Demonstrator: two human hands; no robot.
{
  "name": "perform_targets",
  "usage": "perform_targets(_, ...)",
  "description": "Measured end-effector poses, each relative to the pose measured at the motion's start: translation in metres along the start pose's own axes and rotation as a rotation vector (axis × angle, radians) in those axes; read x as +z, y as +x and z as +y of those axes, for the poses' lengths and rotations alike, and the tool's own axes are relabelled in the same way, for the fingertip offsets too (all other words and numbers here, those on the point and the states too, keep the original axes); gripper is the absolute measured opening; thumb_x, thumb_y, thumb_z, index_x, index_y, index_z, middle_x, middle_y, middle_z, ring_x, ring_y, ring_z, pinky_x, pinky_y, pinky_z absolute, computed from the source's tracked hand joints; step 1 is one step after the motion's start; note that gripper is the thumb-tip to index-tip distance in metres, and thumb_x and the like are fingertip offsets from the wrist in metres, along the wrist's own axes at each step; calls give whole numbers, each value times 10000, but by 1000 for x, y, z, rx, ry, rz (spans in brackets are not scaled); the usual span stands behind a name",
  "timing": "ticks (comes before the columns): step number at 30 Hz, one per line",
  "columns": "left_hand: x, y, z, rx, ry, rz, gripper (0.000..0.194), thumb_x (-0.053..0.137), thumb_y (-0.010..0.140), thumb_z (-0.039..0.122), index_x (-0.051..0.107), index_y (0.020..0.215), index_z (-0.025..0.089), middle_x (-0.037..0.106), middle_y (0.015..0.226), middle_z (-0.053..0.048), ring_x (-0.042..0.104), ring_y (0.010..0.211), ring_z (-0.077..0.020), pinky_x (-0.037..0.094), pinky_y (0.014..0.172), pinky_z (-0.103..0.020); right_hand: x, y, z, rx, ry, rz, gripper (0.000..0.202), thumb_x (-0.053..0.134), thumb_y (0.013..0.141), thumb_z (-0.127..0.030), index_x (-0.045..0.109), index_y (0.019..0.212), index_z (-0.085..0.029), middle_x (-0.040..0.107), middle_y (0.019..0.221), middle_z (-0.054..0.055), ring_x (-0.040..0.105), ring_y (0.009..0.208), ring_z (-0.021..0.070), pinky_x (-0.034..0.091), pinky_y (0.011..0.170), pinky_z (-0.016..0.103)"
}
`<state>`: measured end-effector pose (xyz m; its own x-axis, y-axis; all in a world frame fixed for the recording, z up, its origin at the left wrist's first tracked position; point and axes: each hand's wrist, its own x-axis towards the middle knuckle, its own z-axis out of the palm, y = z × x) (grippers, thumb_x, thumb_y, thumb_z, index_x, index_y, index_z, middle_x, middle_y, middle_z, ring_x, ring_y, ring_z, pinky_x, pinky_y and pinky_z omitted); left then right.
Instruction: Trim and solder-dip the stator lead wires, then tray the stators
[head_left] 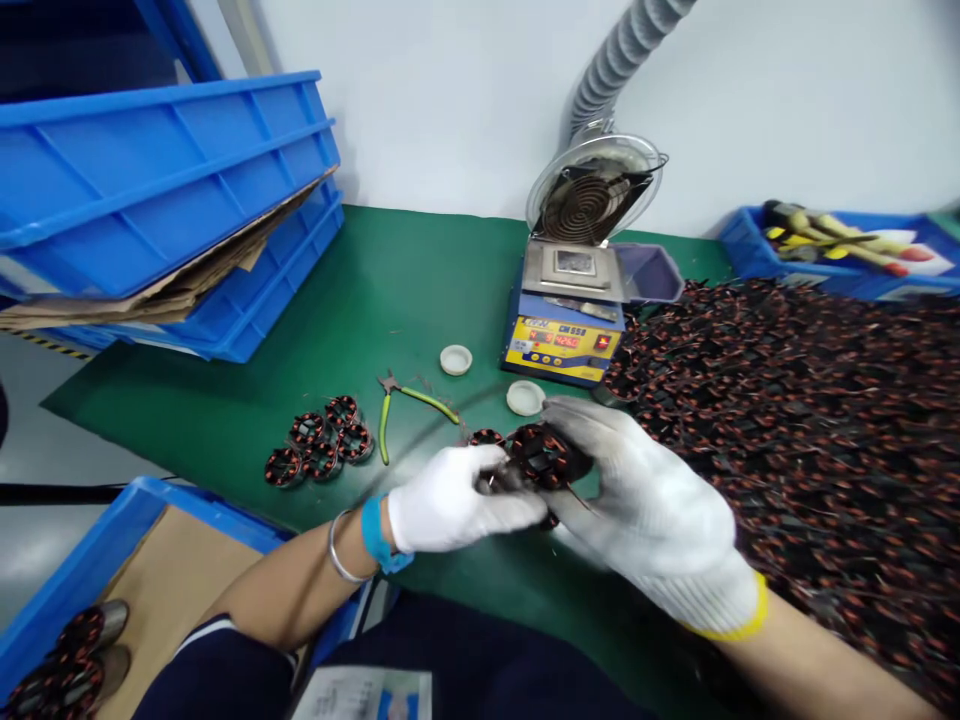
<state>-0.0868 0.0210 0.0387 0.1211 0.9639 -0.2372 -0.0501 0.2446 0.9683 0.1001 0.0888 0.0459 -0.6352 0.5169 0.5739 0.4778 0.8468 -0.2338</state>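
My left hand [469,500], in a white glove, has its fingers curled round a dark, blurred part that looks like a wire-wound stator. Close beside it, my right hand [652,500], in a white glove with a yellow cuff, grips a black stator with copper windings [546,455]. The two hands almost meet over the green mat [390,290], and the parts between them overlap, so their edges are hard to separate. Just behind them another stator [486,437] shows partly. Left of my hands lie green-handled cutters [386,420], opened, and a small cluster of stators [322,458].
A solder pot [562,345] with a fume hood [592,190] stands at the back, near two small white dishes [455,360]. Massed stators [795,430] cover the right side. Blue crates [172,180] are stacked left; a blue bin [142,500] sits lower left. A tool tray [847,275] is back right.
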Motion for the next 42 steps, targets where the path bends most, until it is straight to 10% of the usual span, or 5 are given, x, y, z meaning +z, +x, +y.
perform_targets(9,-26,1,6,190,-209,240,537,746,746,681,548,716,183,560,539,22,468,400,-91,312,376,-204,-1,-7,4,63,-93,-52,402,584,832,-209,590,1224,-121,694,1170,183,722,1017,305,640,821,416)
perform_targets(14,-5,4,-5,67,-20,129,363,679,852,488,549,727,173,597,622,4,490,453,-94,401,435,-222,-3,-4,6,95,-34,-42,410,621,802,-279,589,1206,-212,705,1145,113,729,987,279,646,816,417)
perform_targets(24,-16,12,-2,120,46,262,300,610,840,448,554,710,183,576,628,18,523,522,-110,392,490,-235,3,31,65,641,-368,-423,509,644,786,-401,595,1251,-201,622,1320,148,696,1008,331,562,785,432)
perform_targets(34,-18,17,-5,228,62,340,220,614,827,407,604,763,196,619,678,10,591,627,-147,485,612,-266,37,33,77,382,-547,-776,392,578,892,-409,581,1226,-205,626,1256,113,683,970,274,419,623,290)
perform_targets(42,-19,15,-12,353,149,366,136,647,847,319,680,836,187,733,800,-15,669,728,-153,529,685,-252,32,35,78,262,-539,-735,423,600,886,-408,593,1255,-202,644,1208,108,655,986,277,388,638,302)
